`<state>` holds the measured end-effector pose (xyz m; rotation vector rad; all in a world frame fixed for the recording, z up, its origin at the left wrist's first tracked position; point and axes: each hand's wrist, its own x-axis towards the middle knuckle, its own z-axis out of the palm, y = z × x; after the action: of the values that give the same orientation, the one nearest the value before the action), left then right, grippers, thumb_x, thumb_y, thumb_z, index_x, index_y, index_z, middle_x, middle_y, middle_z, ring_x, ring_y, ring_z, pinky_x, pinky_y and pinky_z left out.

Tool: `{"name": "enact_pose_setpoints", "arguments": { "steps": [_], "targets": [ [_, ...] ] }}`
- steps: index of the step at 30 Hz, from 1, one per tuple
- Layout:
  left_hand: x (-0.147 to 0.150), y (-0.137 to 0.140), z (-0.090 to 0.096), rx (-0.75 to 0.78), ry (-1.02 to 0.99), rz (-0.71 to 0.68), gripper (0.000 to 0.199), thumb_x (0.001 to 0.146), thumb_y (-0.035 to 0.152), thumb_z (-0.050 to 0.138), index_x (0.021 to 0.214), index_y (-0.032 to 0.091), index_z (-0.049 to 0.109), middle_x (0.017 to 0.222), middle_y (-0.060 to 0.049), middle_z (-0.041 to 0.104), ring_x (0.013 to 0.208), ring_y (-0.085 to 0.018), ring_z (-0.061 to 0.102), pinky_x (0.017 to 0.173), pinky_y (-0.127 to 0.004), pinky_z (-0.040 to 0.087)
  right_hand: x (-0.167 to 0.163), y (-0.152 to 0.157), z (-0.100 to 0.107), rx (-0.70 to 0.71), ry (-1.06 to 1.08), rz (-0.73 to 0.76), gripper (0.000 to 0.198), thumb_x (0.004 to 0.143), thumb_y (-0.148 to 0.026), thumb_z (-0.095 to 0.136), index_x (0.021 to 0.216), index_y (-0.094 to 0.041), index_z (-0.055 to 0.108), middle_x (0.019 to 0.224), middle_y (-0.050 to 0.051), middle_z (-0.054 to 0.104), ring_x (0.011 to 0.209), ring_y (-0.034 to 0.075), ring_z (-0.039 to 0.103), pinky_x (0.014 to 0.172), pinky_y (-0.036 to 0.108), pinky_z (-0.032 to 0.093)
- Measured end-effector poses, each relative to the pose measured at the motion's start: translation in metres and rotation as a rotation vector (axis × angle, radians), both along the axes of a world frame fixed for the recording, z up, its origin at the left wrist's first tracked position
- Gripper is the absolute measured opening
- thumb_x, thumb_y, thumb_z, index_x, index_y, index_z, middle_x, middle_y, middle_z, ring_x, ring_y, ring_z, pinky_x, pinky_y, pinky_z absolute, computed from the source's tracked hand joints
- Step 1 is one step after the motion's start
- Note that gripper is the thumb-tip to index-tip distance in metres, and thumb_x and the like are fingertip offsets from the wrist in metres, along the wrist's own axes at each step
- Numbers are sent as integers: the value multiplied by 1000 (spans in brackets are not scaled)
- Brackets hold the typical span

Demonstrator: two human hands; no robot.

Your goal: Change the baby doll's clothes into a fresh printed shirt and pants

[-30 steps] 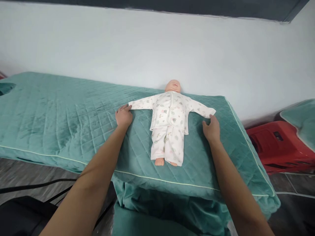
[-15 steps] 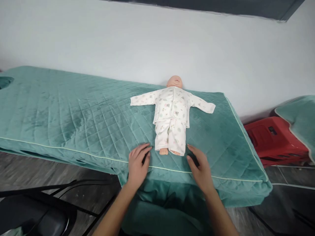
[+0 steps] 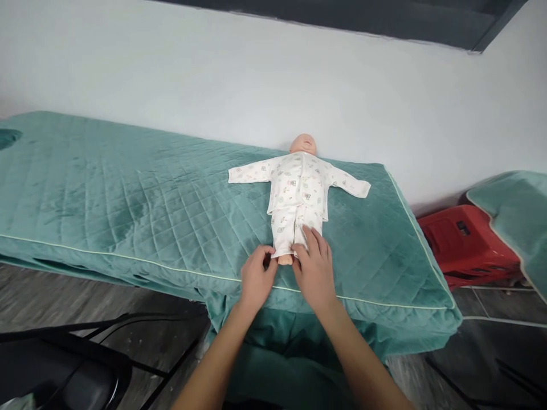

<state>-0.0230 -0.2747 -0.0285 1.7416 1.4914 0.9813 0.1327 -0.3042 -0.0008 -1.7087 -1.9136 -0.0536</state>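
A baby doll [image 3: 303, 143] lies on its back on a green quilted bed, arms spread, in a white printed top [image 3: 294, 182] and matching trousers [image 3: 282, 230]. My left hand [image 3: 258, 276] pinches the outer edge of the trouser cuff on the left side. Thumb and fingers of my right hand [image 3: 315, 267] close at the inner edge of that same cuff, with its other fingers lying over the neighbouring trouser leg. One bare foot [image 3: 285, 259] shows below the cuff between my hands; my right hand hides the other foot.
The green bed cover [image 3: 171, 210] stretches far to the left, against a white wall [image 3: 192, 74]. A red plastic chair or stool [image 3: 465, 239] stands right of the bed, partly under another green cover [image 3: 513, 210]. A black chair [image 3: 64, 370] sits at the lower left.
Both hands have moved inward from beside the doll's feet and taken hold of the trouser cuff. My right hand now covers part of one leg. The view has shifted slightly.
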Motion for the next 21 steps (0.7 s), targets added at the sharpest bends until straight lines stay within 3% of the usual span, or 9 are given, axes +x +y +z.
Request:
{"name": "enact_pose_setpoints", "arguments": {
  "steps": [7, 13, 17, 21],
  "targets": [
    [-11, -10, 16, -17, -148, 23, 7, 90, 29, 53, 91, 27, 60, 82, 0, 65, 70, -17, 60, 64, -30, 48, 5, -7, 16, 70, 54, 90, 13, 93, -16, 54, 97, -24, 64, 148, 10, 53, 145, 32, 39, 114, 60, 38],
    [-14, -15, -2, 106, -2, -25, 10, 91, 21, 51, 95, 25, 58, 88, -2, 65, 78, -18, 63, 72, -33, 52, 8, -16, 12, 77, 101, 113, 13, 92, -12, 55, 97, -22, 61, 144, 12, 55, 143, 31, 40, 114, 58, 40],
    [-11, -20, -7, 297, 158, -4, 17, 93, 18, 52, 109, 22, 57, 111, -9, 63, 103, -23, 62, 88, -39, 54, 11, -24, 5, 10, 286, 118, 30, 95, -15, 53, 123, -26, 57, 148, 11, 49, 142, 28, 42, 110, 53, 48],
    [-2, -26, 6, 468, 256, -49, 38, 89, 14, 58, 127, 18, 52, 136, -15, 53, 127, -30, 51, 104, -49, 48, 21, -33, 0, -23, 465, 66, 52, 94, -15, 53, 143, -29, 42, 149, 11, 46, 141, 25, 43, 112, 50, 47]
  ]
}}
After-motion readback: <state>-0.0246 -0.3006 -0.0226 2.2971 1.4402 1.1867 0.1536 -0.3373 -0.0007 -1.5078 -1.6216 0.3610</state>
